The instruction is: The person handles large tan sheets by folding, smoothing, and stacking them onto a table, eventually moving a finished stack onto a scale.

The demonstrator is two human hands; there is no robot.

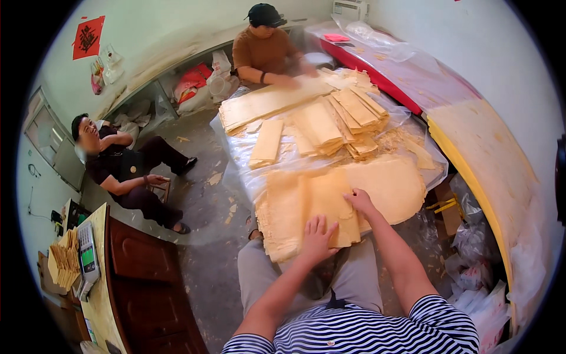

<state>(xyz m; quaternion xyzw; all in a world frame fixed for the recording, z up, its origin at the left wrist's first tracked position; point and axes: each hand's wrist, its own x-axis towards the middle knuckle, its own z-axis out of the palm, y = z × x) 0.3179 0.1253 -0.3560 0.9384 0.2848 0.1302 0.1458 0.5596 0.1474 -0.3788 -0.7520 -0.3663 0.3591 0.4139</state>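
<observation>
A pile of large, thin, pale-yellow flatbread sheets (392, 186) lies at the near edge of the table. Across its left half is a folded flatbread sheet (323, 197), in front of me. My left hand (319, 241) rests on its near part, fingers spread flat. At its right edge, my right hand (361, 202) pinches the sheet between thumb and curled fingers. Beyond are folded flatbread bundles (321, 125), stacked and overlapping, and a single folded bundle (266, 143) to the left. A long flat stack (259, 107) lies at the far side.
A plastic-covered table (234, 154) bears the sheets and crumbs. Across it a person (268, 50) works with blurred hands; another person (132, 159) sits at left. A wooden cabinet (147, 277) with a scale (88, 256) stands near left. A yellow-edged platform (471, 162) runs along the right.
</observation>
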